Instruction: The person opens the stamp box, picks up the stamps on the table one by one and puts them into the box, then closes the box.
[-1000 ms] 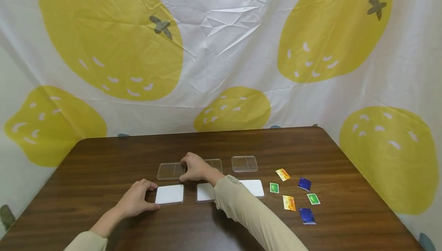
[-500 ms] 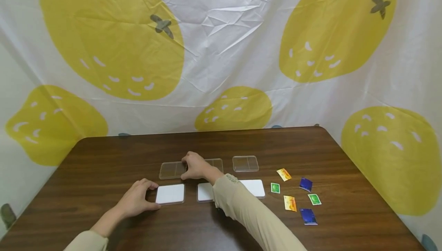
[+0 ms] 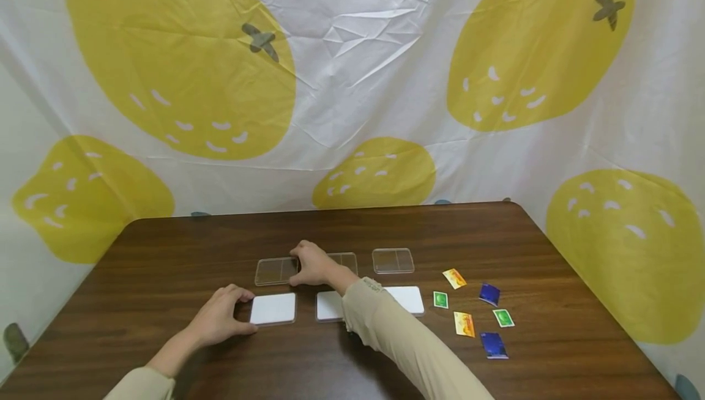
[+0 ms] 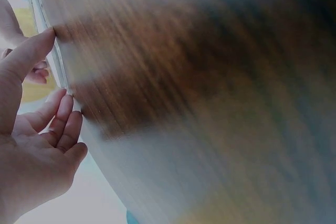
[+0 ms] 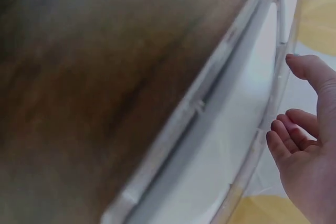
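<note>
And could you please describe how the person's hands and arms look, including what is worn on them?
Both hands, the left hand and the right hand, are bare, with no gloves or rings showing. The left sleeve and right sleeve are pale beige. The right cuff has a textured, gathered-looking edge, its detail too small to tell.

The right sleeve (image 3: 410,342) barred the near middle of the table (image 3: 165,253), crossing above the near row of white cards (image 3: 273,309). The right hand (image 3: 314,266) stopped up the gap between the far-left and far-middle clear cases (image 3: 393,260). The left hand (image 3: 220,316) shut off the near row's left end. Beyond the cases, a wide band gave passage before the hanging cloth (image 3: 366,106). Right, scattered coloured pieces (image 3: 464,324) left crooked lanes.
</note>
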`<state>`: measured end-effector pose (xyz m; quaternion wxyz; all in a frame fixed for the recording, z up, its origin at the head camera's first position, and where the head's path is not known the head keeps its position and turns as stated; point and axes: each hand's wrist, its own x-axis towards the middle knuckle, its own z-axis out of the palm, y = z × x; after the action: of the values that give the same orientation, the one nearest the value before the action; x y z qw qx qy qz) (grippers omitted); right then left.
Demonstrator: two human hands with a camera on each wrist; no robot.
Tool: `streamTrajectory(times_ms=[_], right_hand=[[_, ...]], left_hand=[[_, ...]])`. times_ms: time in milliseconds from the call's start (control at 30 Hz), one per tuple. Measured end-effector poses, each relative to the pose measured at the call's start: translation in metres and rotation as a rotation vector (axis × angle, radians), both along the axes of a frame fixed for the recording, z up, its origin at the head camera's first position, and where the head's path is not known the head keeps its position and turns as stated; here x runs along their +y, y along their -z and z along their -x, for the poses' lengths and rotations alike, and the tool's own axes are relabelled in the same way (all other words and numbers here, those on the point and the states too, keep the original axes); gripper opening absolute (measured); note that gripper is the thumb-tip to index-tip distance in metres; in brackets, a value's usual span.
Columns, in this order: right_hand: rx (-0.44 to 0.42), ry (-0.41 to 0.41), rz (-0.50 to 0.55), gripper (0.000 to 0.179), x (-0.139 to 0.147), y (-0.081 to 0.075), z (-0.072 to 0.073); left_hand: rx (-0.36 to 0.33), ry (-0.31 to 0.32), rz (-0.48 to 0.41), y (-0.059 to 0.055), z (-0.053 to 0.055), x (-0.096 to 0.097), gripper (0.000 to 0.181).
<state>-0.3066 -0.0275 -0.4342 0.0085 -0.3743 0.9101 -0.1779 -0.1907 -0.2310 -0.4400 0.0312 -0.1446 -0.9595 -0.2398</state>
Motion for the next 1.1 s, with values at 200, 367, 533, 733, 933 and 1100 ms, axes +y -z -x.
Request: streamTrajectory(times_ms=[200, 367, 533, 733, 933, 1100], right_hand=[[-0.009, -0.052, 0.081, 0.056, 0.005, -0.012, -0.006], [-0.071, -0.106, 0.165, 0.055, 0.016, -0.026, -0.016], [-0.087, -0.164, 0.206, 0.056, 0.032, -0.031, -0.025], [-0.099, -0.181, 0.204, 0.057, 0.058, -0.033, -0.039], [-0.124, -0.189, 0.236, 0.055, 0.091, -0.036, -0.053], [-0.122, -0.184, 0.254, 0.055, 0.126, -0.032, -0.062]], left_hand=[[-0.015, -0.004, -0.002, 0.0, -0.001, 0.0, 0.053], [-0.019, -0.006, 0.0, 0.001, -0.001, -0.001, 0.053], [-0.003, -0.008, 0.005, 0.001, -0.001, -0.001, 0.053], [0.018, -0.002, 0.01, 0.003, -0.001, -0.002, 0.052], [0.026, -0.012, 0.011, 0.004, -0.001, -0.002, 0.055], [0.031, -0.02, -0.019, 0.004, 0.001, 0.0, 0.063]])
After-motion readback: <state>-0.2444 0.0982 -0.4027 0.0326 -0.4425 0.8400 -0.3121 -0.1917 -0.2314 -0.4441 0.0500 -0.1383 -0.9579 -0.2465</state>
